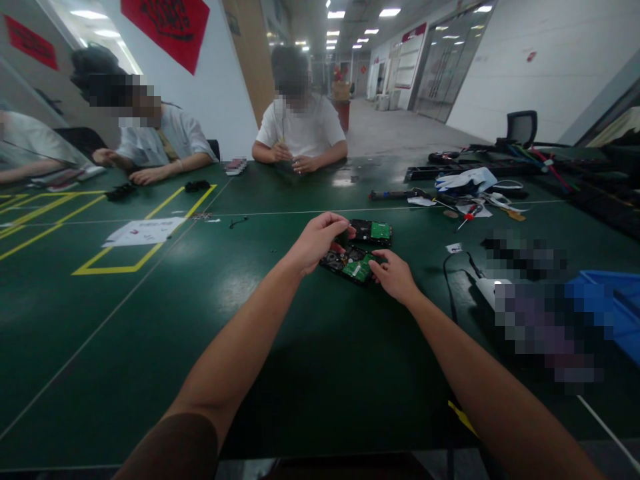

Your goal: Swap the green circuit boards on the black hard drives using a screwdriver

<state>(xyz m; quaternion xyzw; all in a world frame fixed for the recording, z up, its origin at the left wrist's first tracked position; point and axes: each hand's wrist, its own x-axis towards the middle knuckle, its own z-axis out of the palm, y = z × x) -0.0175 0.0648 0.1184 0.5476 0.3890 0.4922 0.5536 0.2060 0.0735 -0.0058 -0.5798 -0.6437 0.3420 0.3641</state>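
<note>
A hard drive (358, 269) with its green circuit board facing up lies on the green table in front of me. At its right end, the thumb and index finger of my right hand (396, 275) grip the edge. Over its upper left part hovers my left hand (324, 239), fingers bent together in a pinch; what they hold, if anything, I cannot make out. Just behind lies a second hard drive (381, 231), also board side up, partly hidden by my left fingers.
Screwdrivers (469, 215), a white-blue bag (466, 180) and loose scraps lie at the back right. A black cable (445, 267) and a blue bin (600, 293) are on the right. Paper sheets (145, 231) lie within yellow tape at left. Several people sit opposite.
</note>
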